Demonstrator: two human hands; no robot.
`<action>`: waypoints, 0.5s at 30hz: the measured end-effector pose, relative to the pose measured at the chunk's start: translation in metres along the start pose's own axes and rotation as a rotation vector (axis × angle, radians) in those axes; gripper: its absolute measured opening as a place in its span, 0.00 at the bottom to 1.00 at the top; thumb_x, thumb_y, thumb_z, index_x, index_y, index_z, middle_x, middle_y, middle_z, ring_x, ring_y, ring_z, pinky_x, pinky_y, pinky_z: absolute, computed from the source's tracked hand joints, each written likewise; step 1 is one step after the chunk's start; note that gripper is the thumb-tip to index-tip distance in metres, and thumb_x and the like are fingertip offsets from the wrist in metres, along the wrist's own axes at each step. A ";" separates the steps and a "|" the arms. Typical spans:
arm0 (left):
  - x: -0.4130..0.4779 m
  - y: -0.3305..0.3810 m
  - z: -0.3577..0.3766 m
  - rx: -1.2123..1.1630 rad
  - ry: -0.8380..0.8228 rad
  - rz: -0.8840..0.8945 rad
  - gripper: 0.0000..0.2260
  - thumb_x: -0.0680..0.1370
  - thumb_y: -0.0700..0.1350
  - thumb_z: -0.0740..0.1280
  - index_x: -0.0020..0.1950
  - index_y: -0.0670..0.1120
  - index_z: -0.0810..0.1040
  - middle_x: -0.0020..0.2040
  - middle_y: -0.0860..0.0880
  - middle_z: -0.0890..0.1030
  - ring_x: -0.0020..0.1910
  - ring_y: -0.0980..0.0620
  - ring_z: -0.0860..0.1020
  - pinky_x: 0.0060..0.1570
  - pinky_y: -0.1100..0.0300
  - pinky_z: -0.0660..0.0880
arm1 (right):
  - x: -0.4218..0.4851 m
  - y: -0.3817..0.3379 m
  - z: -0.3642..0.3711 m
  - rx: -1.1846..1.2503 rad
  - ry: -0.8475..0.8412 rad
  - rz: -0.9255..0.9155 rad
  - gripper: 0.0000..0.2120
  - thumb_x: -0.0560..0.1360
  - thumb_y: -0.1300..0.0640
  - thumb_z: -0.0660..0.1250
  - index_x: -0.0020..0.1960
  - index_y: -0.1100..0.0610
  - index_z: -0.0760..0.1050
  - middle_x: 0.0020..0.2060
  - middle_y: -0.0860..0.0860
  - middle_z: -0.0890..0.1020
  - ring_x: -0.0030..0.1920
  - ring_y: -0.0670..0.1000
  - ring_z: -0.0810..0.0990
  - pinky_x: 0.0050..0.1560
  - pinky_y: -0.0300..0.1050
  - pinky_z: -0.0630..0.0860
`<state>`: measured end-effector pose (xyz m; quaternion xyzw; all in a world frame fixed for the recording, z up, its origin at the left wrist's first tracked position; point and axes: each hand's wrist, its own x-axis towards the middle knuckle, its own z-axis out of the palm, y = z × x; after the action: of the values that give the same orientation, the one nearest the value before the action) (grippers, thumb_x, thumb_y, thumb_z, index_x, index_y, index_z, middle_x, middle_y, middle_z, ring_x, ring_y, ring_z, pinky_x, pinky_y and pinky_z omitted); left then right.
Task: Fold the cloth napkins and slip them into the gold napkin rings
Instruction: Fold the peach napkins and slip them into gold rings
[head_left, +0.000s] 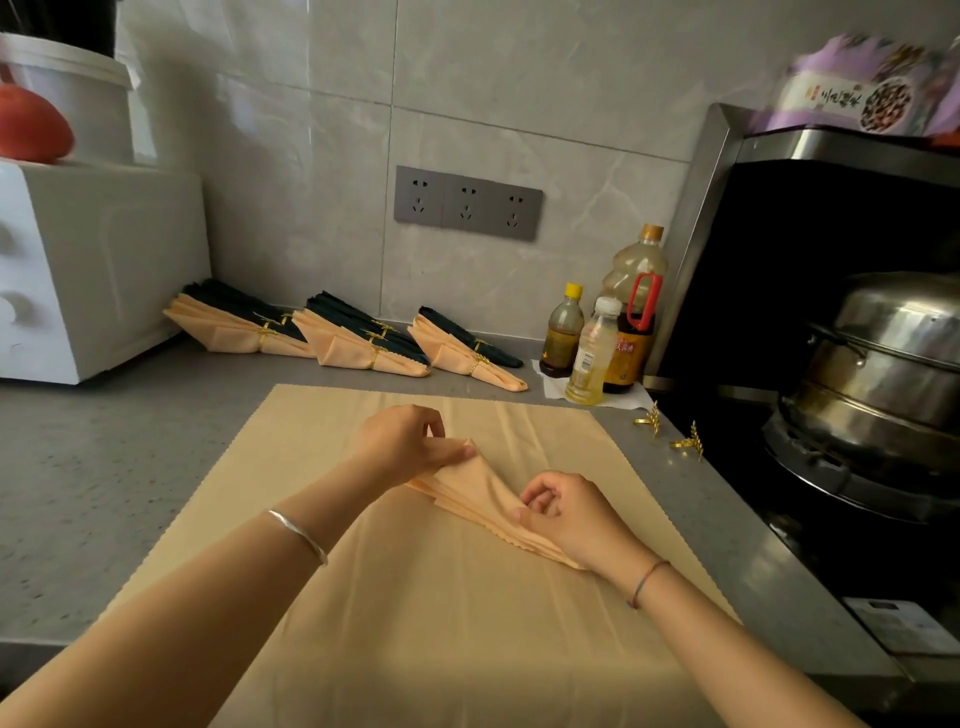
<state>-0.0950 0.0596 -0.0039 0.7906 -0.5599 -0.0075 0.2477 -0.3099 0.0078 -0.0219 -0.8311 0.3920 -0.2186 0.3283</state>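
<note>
Above the flat peach cloth, fingers of my left hand and right hand pinch a soft pleated napkin, lying far-left to near-right.

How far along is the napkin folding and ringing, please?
Done: three stacks of peach and dark green ringed napkins sit by the wall. In hand: left hand and right hand pinch a pleated peach napkin. Left: ring it with one of two loose gold leaf rings; the flat peach cloth beneath is unfolded.
</note>
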 end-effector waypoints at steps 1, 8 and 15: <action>0.001 0.001 0.001 0.030 0.010 -0.015 0.19 0.70 0.67 0.66 0.44 0.52 0.75 0.40 0.55 0.77 0.39 0.55 0.74 0.30 0.63 0.64 | 0.001 0.000 0.001 -0.034 0.002 -0.020 0.07 0.71 0.58 0.72 0.40 0.52 0.75 0.32 0.46 0.74 0.25 0.40 0.68 0.31 0.32 0.65; -0.015 -0.001 -0.001 -0.011 0.146 0.449 0.26 0.75 0.67 0.55 0.59 0.52 0.78 0.55 0.53 0.79 0.55 0.53 0.75 0.55 0.62 0.67 | 0.002 -0.001 -0.006 -0.253 -0.009 -0.058 0.08 0.71 0.49 0.70 0.45 0.51 0.74 0.39 0.45 0.78 0.34 0.42 0.72 0.36 0.38 0.68; -0.041 0.004 0.008 0.051 -0.083 0.619 0.24 0.74 0.63 0.64 0.67 0.54 0.74 0.64 0.54 0.77 0.63 0.55 0.74 0.65 0.62 0.63 | 0.013 -0.008 -0.009 -0.379 -0.106 0.036 0.13 0.73 0.45 0.69 0.48 0.51 0.69 0.45 0.48 0.79 0.46 0.50 0.77 0.46 0.45 0.72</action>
<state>-0.1158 0.0925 -0.0202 0.5876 -0.7836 0.0499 0.1955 -0.3038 -0.0024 -0.0088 -0.8812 0.4233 -0.0906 0.1899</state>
